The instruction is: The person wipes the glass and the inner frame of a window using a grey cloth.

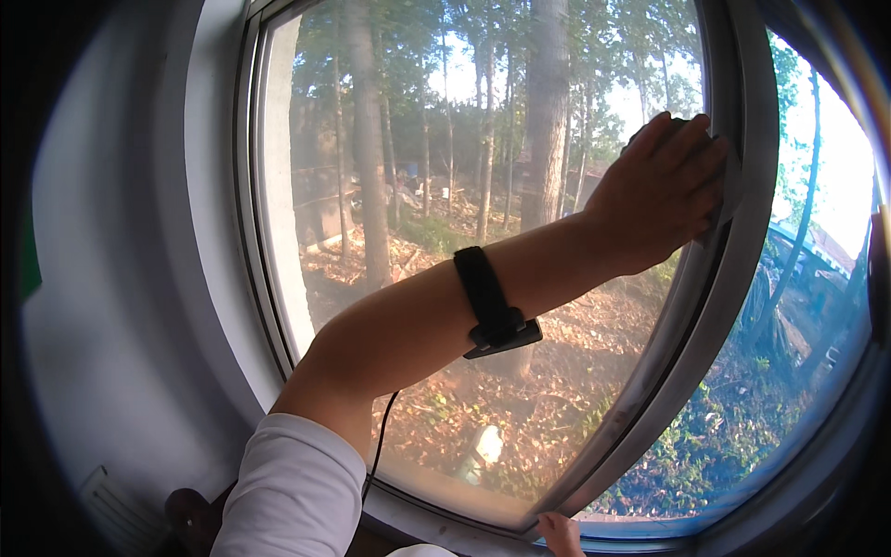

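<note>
My left hand (665, 191) is raised at the upper right of the window pane, its back towards me and its fingers bent over a dark, crumpled, cloth-like item (679, 125). It presses this near the metal upright of the window sash (748, 174). A black strap (484, 292) with a small dark device is around the left forearm, and the sleeve is white. Low in the view, my right hand (559, 532) is at the bottom corner of the sash, partly cut off by the picture's edge. What its fingers hold, if anything, is unclear.
The glass pane (445, 334) looks hazy, with trees and fallen leaves outside. To the right lies a bluish second pane (717, 432). A pale wall (118, 244) borders the window on the left. A thin black cable (379, 445) hangs by the left elbow, over the sill (445, 529).
</note>
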{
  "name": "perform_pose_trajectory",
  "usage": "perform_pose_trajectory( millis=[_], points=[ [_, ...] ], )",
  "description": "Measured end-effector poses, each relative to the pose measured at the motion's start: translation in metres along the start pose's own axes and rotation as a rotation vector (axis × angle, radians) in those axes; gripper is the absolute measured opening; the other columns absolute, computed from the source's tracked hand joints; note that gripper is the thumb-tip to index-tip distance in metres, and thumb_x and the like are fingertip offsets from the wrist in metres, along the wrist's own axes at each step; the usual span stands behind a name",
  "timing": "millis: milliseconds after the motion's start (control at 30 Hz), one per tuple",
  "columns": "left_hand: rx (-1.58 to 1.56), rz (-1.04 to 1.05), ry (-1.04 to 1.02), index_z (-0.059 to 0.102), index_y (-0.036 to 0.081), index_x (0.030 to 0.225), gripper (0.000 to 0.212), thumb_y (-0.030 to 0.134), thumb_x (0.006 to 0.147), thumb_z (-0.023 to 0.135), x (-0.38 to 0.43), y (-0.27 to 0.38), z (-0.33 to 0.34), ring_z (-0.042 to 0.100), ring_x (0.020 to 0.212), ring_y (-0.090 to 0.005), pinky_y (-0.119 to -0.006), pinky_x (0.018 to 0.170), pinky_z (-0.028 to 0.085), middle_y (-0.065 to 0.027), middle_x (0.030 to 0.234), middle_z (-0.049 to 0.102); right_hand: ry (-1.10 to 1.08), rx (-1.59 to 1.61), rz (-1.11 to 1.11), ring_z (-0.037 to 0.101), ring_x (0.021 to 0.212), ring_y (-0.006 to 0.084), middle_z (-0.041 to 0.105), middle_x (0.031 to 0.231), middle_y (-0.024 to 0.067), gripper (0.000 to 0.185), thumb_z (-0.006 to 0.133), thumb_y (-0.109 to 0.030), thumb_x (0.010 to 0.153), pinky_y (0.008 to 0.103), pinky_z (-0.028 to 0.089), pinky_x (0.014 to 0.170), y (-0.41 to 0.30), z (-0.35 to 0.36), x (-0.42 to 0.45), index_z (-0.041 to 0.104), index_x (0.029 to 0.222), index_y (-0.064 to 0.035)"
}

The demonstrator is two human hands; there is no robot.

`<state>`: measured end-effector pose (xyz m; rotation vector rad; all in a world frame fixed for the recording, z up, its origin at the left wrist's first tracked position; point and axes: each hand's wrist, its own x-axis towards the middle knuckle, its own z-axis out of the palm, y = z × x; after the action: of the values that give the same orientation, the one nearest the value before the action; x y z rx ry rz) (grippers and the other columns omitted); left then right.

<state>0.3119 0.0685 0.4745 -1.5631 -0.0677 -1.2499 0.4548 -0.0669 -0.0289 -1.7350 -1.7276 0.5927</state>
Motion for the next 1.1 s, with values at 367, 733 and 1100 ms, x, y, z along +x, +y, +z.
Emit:
perform_pose_trajectory(
  millis=[367,733,1100],
  points=[
    [0.163,-0.096,-0.217,0.059,0.014,0.112,0.039,0.039,0.083,0.059,-0.077,-0.128,-0.079,0.026,0.132,-0.0362,-0.054,0.104,0.024,-0.0119,0.142,0.035,-0.022,0.024,0.084,0.062,0.066,0.0331,0.061,0.074,0.0216,0.024,0.053,-0.026,0.087,0.0423,0.047,0.062,-0.009,0.034,0.005,0.064,0.086,-0.0044],
    [0.43,-0.462,-0.285,0.026,0.015,0.143,0.054,0.042,0.096,0.028,-0.263,-0.292,-0.2,0.013,0.137,-0.0395,-0.055,0.108,0.016,-0.0154,0.149,0.018,-0.041,-0.015,-0.023,0.058,0.075,0.0413,0.06,0.079,0.0223,0.023,0.053,-0.026,0.087,0.0466,0.045,0.066,-0.071,0.055,0.015,0.062,0.086,-0.0048],
    [0.244,-0.616,-0.131,0.049,0.006,0.117,0.035,0.026,0.091,0.037,-0.265,-0.304,-0.204,0.043,0.112,-0.036,-0.046,0.098,0.03,-0.0143,0.123,0.046,-0.042,0.066,0.058,0.066,0.065,0.0279,0.066,0.065,0.0092,0.02,0.061,-0.024,0.082,0.0363,0.052,0.06,-0.02,0.06,-0.002,0.067,0.087,-0.0057]
  ],
)
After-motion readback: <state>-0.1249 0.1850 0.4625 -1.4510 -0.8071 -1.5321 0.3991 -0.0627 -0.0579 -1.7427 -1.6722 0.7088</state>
